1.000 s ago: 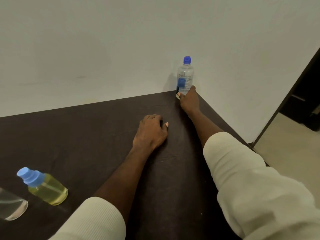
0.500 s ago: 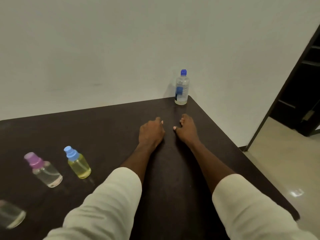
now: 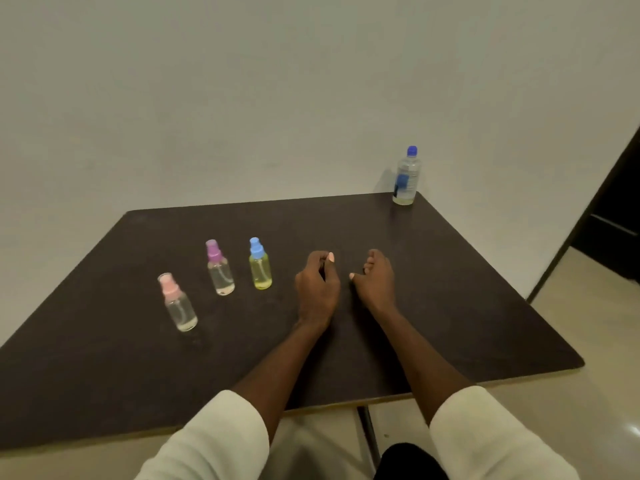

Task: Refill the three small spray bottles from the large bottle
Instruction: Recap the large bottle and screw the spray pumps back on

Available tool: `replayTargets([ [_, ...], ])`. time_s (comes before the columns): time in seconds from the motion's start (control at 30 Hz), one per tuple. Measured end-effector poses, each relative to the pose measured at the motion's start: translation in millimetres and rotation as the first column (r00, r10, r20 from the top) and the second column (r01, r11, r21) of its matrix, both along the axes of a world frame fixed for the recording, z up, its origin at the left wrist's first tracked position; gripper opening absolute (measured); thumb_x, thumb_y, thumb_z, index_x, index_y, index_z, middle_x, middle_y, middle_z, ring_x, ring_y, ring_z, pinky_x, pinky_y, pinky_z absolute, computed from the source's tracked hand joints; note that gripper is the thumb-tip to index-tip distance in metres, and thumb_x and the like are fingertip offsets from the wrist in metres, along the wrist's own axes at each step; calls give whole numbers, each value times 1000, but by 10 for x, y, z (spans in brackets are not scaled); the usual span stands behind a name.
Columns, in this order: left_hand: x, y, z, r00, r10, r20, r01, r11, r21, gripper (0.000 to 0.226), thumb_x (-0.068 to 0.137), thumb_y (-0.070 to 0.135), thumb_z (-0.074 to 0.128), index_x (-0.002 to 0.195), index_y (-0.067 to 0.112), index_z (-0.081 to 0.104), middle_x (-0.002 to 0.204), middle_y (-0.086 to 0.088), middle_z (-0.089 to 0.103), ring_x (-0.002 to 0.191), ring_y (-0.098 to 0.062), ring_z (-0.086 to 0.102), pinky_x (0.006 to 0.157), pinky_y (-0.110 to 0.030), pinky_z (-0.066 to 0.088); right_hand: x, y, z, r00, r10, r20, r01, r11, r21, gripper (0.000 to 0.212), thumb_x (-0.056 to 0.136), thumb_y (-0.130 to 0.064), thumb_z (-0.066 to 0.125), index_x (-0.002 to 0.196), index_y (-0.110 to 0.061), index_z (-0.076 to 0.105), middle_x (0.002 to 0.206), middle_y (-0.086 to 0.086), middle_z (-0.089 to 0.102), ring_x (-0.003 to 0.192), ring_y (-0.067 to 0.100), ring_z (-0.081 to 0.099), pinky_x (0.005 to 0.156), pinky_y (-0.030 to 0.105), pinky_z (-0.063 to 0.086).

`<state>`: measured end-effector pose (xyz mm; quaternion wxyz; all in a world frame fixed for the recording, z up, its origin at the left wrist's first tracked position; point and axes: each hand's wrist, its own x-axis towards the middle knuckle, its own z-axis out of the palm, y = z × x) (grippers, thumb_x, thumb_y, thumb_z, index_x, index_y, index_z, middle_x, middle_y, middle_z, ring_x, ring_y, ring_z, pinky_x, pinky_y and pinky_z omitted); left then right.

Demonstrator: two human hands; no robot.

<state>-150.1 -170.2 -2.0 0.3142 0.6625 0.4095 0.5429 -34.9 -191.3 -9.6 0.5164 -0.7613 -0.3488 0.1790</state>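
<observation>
Three small spray bottles stand upright on the dark table [image 3: 450, 306], left of my hands: a pink-capped clear one [image 3: 177, 303], a purple-capped clear one [image 3: 219, 268] and a blue-capped one with yellow liquid [image 3: 259, 265]. The large clear bottle [image 3: 406, 177] with a blue cap and blue label stands at the table's far right corner against the wall. My left hand [image 3: 317, 287] and my right hand [image 3: 375, 280] rest side by side on the table's middle, fingers loosely curled, holding nothing. Both are far from the large bottle.
A white wall [image 3: 277, 98] runs behind the table. A dark doorway [image 3: 616, 220] opens at the right over pale floor [image 3: 588, 323]. The table's front edge lies near my sleeves, and a metal table leg [image 3: 367, 434] shows below it.
My right hand let go of the large bottle and drew back beside my left hand. The view pulled back and left, bringing all three small bottles into sight.
</observation>
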Motion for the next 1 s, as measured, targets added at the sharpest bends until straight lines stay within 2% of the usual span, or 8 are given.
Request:
replayTargets([
  [0.1,-509,-133,16,987,122,107,-128,991,50,9,101,18,55,93,22,57,81,5,61,71,-10,56,64,-10,39,-681,29,-13,984,104,-144,-91,991,99,70,80,-2,73,142,-8,40,127,3,51,112,13,53,100,33,48],
  [0.2,-1054,-158,-22,959,217,181,-228,973,43,5,99,17,57,99,22,55,89,-2,63,79,-16,58,69,-11,41,-1173,42,-34,962,173,-213,-145,980,139,72,78,-4,76,141,-8,41,129,4,52,114,14,53,97,28,48],
  [0.4,-1896,-282,-36,913,329,241,-353,933,66,18,93,5,62,96,19,51,84,-1,52,74,-14,49,67,-22,42,-1626,-5,-44,974,208,-90,-198,974,106,51,75,-11,79,119,-14,52,117,4,56,102,12,56,86,26,50],
  [0.53,-2236,-246,-32,897,400,187,-374,914,-159,40,88,14,72,121,16,50,111,-2,53,96,-13,51,78,-16,43,-1822,-74,-25,974,225,-4,-224,972,73,36,77,-12,78,102,-18,54,104,1,57,86,8,55,70,18,45],
  [0.6,-2319,-171,-45,897,411,166,-356,891,-283,55,85,18,77,132,17,47,121,-1,52,108,-13,52,90,-26,48,-1903,-85,-25,967,250,42,-252,967,44,31,78,-11,76,99,-17,54,98,1,58,80,9,55,67,18,45],
  [0.7,-2335,-73,-62,911,379,164,-300,881,-366,58,84,18,78,136,18,50,127,0,57,114,-14,56,97,-36,51,-1959,-85,-17,969,243,43,-245,969,31,27,82,-9,73,101,-17,55,95,2,59,80,10,56,67,17,45],
  [0.87,-2258,-26,-65,941,316,124,-263,910,-322,32,90,13,71,120,17,61,110,5,64,105,-15,62,89,-32,53,-1878,-52,-27,995,102,4,-102,989,110,39,83,-9,72,117,-12,53,114,3,53,95,11,54,85,25,50],
  [1.0,-2237,-57,-52,963,259,72,-229,929,-290,32,90,15,71,121,17,61,108,7,62,96,-7,59,80,-22,48,-1840,53,-24,994,107,0,-107,992,69,62,84,-14,74,138,-9,44,130,5,50,114,16,52,98,32,48],
])
